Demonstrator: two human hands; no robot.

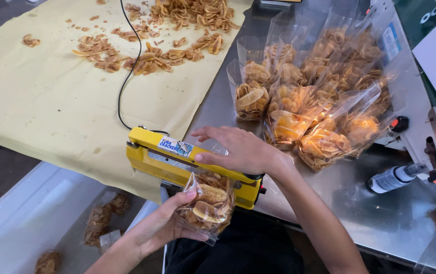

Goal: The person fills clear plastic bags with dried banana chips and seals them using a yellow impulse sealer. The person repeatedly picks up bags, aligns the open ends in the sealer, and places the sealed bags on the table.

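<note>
Left hand (159,228) grips the chip bag (208,203); flat right hand (238,149) presses the yellow sealer (152,155).

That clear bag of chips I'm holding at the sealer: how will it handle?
The clear bag of chips probably flexes and crinkles, being thin film. It looks light, since the left hand supports it alone. The chips likely break if squeezed.
</note>
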